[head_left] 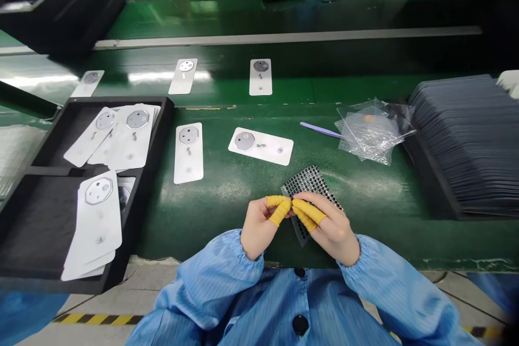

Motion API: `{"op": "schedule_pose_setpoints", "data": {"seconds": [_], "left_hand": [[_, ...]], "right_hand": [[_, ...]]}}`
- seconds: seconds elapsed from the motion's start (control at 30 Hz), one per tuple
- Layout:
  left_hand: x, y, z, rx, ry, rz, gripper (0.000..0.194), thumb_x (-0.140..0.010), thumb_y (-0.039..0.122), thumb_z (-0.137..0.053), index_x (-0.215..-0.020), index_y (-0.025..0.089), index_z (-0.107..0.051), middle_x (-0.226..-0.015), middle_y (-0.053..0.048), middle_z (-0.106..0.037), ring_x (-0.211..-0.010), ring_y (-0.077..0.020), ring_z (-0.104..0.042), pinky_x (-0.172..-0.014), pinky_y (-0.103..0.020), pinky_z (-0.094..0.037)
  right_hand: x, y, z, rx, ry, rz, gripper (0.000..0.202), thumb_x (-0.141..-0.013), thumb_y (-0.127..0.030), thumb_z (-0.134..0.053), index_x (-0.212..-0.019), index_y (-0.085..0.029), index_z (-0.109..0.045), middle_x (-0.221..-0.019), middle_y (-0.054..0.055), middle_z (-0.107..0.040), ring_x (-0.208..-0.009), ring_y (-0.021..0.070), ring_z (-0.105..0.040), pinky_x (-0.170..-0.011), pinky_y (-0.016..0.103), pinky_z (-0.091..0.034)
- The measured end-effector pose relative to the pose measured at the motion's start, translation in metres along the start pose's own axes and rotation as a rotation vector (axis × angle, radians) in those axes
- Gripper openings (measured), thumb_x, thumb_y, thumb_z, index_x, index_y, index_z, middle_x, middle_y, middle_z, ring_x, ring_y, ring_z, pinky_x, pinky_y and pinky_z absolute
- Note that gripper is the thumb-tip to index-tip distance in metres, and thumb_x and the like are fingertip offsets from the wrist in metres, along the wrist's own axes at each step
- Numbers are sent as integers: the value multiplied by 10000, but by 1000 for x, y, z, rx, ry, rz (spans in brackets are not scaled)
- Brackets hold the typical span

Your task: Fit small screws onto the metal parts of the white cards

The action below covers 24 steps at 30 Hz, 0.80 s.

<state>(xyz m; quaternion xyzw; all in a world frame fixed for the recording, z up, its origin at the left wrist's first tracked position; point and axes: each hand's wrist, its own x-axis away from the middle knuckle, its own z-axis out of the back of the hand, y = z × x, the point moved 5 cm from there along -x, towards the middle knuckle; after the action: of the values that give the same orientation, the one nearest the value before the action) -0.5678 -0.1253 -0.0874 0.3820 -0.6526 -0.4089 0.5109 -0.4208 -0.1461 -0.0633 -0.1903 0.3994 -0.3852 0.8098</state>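
Observation:
Both hands meet over the front edge of the green bench, fingertips touching. Yellow finger cots cover the thumb and a finger of my left hand (261,221), which is pinched closed. My right hand (330,224), also with yellow cots, is pinched against it. Whatever lies between the fingertips is too small to make out. Beneath them is a sheet of small black dots (310,179). Beyond the hands, a white card (270,147) with a grey octagonal patch lies sideways, and another white card (188,165) stands lengthwise to its left.
A black tray (160,135) with white cards is at the left. Purple tweezers (320,130) touch clear plastic bags (371,132) at centre right. Dark sheets (466,135) fill a black box on the right. More cards lie on the farther green strip (316,86).

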Motion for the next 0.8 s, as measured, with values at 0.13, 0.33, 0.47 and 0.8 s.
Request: {"op": "schedule_pose_setpoints", "data": {"seconds": [0.13, 0.33, 0.47, 0.8], "left_hand": [[-2, -13, -5, -100, 25, -29, 405, -825, 486, -602, -890, 95, -686, -851, -108, -744, -807, -210, -699, -783, -332, -566], [-4, -16, 0, -379, -23, -94, 273, -858, 316, -526, -952, 116, -686, -966, -131, -727, -891, -235, -681, -828, -344, -526], [-26, 38, 25, -681, -206, -78, 222, -780, 347, -627, -693, 157, -702, -645, -62, -710, -583, -207, -652, -600, -303, -498], [-240, 167, 27, -1087, 310, -19, 549, -870, 335, -590, -1350, 116, -436, -1364, -180, -503, -1246, -292, -481, -1016, -427, -385]], "right_hand": [[-1, 9, -12, -55, 15, -76, 371, -858, -78, -560, -1215, -178, -540, -1149, 133, -618, -1069, 212, -607, -862, 362, -562], [-1, 28, -12, -42, 103, -273, 187, -888, -97, -503, -1043, -186, -559, -1031, 103, -611, -967, 195, -624, -820, 358, -566], [8, 37, -8, 57, 141, -214, 209, -879, -98, -507, -1060, -192, -550, -1080, 121, -583, -1019, 222, -596, -857, 402, -551], [32, 61, -1, 332, 65, -169, 226, -914, -149, -396, -1103, -160, -518, -1132, 146, -580, -1053, 242, -607, -834, 390, -587]]}}
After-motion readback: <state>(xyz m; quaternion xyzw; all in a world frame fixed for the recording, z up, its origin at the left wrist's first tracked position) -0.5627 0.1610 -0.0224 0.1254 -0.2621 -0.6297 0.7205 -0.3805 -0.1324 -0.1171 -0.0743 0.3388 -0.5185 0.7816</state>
